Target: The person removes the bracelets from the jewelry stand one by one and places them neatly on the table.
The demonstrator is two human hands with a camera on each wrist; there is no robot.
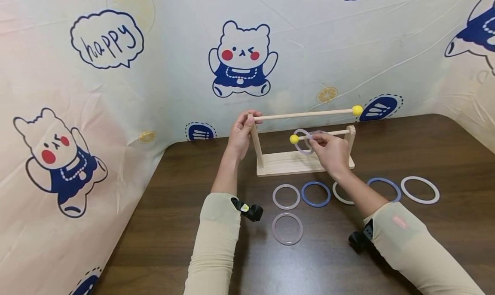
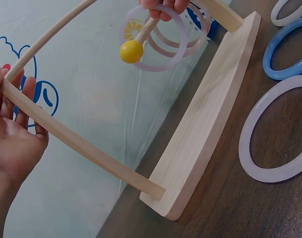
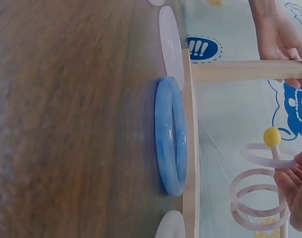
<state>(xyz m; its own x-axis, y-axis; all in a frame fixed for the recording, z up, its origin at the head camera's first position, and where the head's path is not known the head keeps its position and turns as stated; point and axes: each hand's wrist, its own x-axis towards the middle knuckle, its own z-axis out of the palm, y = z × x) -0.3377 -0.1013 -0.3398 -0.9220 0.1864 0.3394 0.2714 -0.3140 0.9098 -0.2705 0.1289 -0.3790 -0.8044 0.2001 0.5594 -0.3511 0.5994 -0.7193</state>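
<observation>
My left hand (image 1: 239,136) grips the top of the left post (image 1: 257,147) of a wooden bangle stand, its thumb in front. The stand's base (image 1: 291,163) rests on the table. Two rods run across it, each tipped with a yellow ball. Between thumb and fingers, my right hand (image 1: 333,152) pinches a pale lilac bangle (image 2: 176,55). That bangle encircles the lower rod, just inside its yellow ball (image 1: 294,139). Farther along the same rod hang two pinkish bangles (image 3: 260,213). On the upper rod (image 1: 309,114) no bangle is seen.
Several bangles lie on the brown table in front of the stand: a lilac one (image 1: 286,208), a blue one (image 1: 316,206), a pinkish one (image 1: 287,244) and a white one (image 1: 421,202) at the right. My right forearm partly covers another white and another blue. A printed cloth hangs behind.
</observation>
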